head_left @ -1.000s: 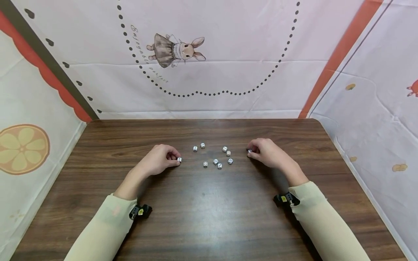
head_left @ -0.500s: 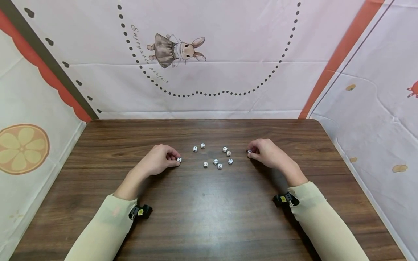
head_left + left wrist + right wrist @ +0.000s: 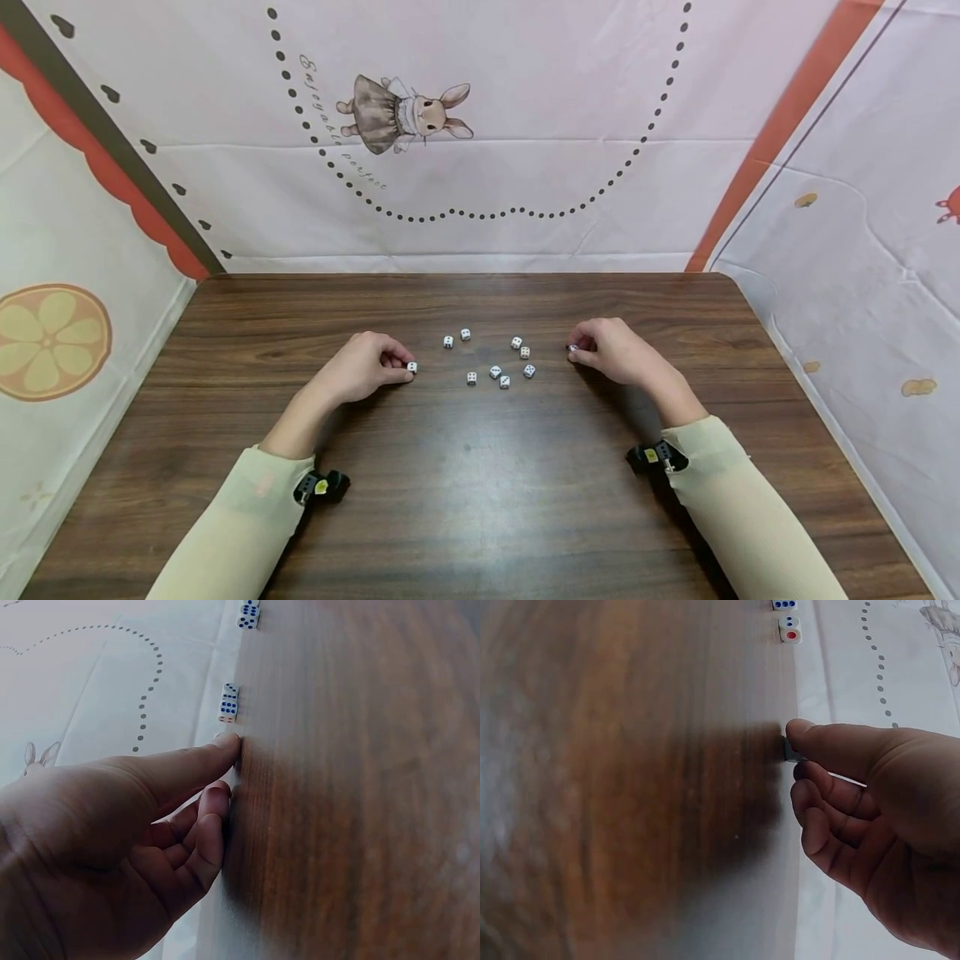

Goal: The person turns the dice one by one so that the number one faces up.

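Observation:
On the left side of the dice group, my left hand pinches a white die between thumb and forefinger, low at the tabletop. My right hand pinches another die on the right side, mostly covered by the fingertips. In the right wrist view a dark side of this die shows between thumb and finger. The left wrist view has the thumb hiding the left die. Between the hands lie several loose white dice, among them one die at the front left and one die at the right.
The dark wood table ends at a printed cloth wall behind, with cloth on both sides too. Two dice stand at the back, one being a die. Each wrist wears a black camera strap.

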A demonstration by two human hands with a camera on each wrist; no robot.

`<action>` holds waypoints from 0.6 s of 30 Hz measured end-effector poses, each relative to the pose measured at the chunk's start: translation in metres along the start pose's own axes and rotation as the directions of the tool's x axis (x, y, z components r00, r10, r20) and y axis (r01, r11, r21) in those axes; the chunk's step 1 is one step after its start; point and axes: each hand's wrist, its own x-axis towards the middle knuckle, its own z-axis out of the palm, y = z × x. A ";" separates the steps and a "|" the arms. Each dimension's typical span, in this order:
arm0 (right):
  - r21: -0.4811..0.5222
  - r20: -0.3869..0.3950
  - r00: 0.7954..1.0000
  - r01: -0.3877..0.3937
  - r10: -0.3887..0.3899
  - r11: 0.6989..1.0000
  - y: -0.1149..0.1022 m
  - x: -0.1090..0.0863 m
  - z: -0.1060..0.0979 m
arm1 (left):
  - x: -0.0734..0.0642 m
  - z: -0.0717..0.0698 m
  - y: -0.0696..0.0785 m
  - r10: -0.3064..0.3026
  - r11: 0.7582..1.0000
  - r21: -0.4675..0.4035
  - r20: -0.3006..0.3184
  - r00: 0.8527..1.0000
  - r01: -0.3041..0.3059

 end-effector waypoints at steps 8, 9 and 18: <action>0.061 -0.010 0.999 -0.040 0.041 0.997 0.003 0.000 -0.001 | 0.000 0.001 -0.001 -0.007 1.000 -0.003 0.002 1.000 0.007; 0.069 -0.011 0.999 -0.044 0.044 0.997 0.004 0.000 -0.002 | 0.000 0.001 -0.001 -0.008 1.000 -0.003 0.001 1.000 0.008; 0.082 -0.032 0.998 -0.042 0.045 0.996 0.009 0.003 -0.005 | 0.000 0.001 0.000 -0.009 1.000 0.005 -0.001 1.000 0.009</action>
